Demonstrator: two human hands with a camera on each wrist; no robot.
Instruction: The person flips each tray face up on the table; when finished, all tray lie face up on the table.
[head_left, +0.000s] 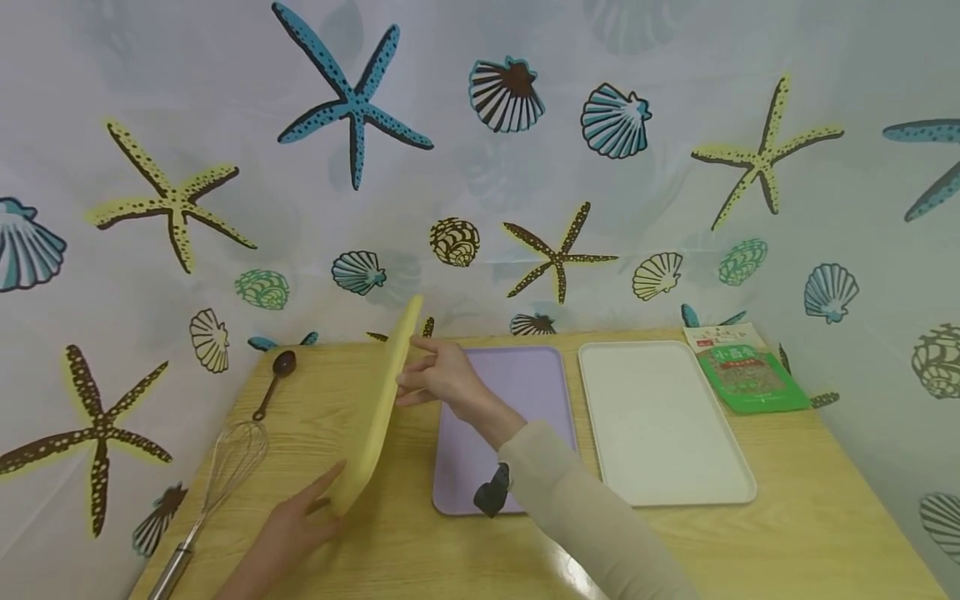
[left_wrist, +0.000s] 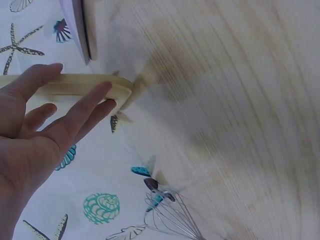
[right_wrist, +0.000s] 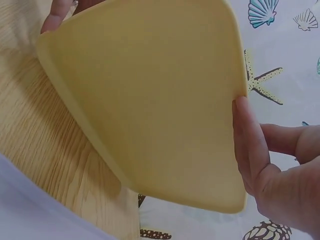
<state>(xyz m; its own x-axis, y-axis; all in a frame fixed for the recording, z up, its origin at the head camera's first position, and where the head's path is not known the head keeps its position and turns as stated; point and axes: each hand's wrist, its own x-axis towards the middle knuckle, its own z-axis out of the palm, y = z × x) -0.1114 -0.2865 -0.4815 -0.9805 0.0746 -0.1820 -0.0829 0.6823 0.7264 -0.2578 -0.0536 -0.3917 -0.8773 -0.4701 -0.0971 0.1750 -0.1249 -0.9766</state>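
A yellow tray [head_left: 378, 400] is held tilted on its side above the left part of the table. My left hand [head_left: 298, 521] pinches its near end between thumb and fingers, which the left wrist view shows at the rim. At the far end, my right hand [head_left: 446, 379] grips the opposite edge. In the right wrist view one broad face of the yellow tray [right_wrist: 150, 100] shows, the right hand [right_wrist: 280, 170] at its edge. A purple tray [head_left: 517, 392] lies flat under the right forearm, partly hidden by it.
Right of the purple tray lies a white tray [head_left: 663, 425]. Beyond it are a green packet [head_left: 750, 379] and a pale packet [head_left: 720, 335]. Along the left edge lie a whisk [head_left: 217, 492] and a dark spoon [head_left: 277, 379]. A patterned curtain [head_left: 480, 183] stands behind the table.
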